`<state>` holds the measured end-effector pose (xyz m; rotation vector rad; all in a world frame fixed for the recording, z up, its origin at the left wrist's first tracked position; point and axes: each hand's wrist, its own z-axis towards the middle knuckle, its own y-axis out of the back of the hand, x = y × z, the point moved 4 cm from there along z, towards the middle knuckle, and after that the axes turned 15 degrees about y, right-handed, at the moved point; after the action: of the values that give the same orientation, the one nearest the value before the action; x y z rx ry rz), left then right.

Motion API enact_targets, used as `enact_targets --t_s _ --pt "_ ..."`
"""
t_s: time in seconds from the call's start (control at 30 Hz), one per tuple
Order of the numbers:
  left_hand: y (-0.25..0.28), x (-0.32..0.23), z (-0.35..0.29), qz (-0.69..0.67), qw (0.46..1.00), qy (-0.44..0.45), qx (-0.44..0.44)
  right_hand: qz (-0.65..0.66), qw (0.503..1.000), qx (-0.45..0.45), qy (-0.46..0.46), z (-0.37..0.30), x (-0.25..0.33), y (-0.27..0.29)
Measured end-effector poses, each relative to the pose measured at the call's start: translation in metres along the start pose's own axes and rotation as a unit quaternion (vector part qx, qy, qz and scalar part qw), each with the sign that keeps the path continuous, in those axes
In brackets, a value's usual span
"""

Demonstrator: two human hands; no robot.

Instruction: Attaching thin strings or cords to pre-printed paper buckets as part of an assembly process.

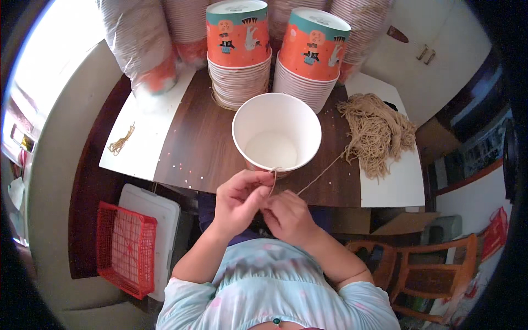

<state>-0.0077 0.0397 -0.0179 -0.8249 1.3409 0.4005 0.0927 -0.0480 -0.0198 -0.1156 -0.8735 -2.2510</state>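
Observation:
A white paper bucket (264, 131) stands upright near the table's front edge, its open mouth facing up at me. My left hand (240, 202) is at the bucket's near rim, thumb and fingers closed round a thin tan string (274, 181) that comes up to that rim. Just right of it, my right hand (290, 216) is closed on the same string, its fingertips partly hidden. From there the string runs taut up and right to a tangled heap of tan string (377, 132) on the table's white right end.
Two stacks of upside-down paper buckets (237, 41) with orange and teal prints stand behind the bucket. Plastic-wrapped bucket stacks (137, 41) line the back. A small string bundle (122, 140) lies at left. Below are a red crate (127, 247) and a wooden chair (426, 275).

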Motion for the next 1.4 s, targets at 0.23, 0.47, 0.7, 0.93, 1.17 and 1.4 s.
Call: enact_targets --t_s 0.23,0.47,0.7,0.93,1.17,1.4 --pt "0.0 0.003 -0.002 0.18 0.978 -0.024 -0.104 0.181 0.928 0.326 0.018 0.004 0.013 0.008" --pt "-0.009 -0.018 -0.007 0.329 0.921 -0.169 -0.119 -0.074 0.989 0.119 0.054 0.094 0.001 0.077" --pt "-0.005 -0.02 -0.013 0.343 0.908 -0.196 -0.14 -0.108 0.938 0.261 0.201 0.085 -0.013 0.044" --pt "-0.008 -0.011 -0.016 0.369 0.847 -0.279 -0.262 -0.23 0.963 0.118 0.082 0.031 0.011 0.025" --pt "-0.004 0.011 -0.005 0.018 0.979 -0.018 -0.204 -0.2 0.978 -0.04 -0.037 0.021 -0.009 0.0" --pt "0.01 0.025 -0.006 -0.218 0.961 0.066 -0.157 0.372 0.862 -0.108 -0.328 0.006 -0.034 -0.027"
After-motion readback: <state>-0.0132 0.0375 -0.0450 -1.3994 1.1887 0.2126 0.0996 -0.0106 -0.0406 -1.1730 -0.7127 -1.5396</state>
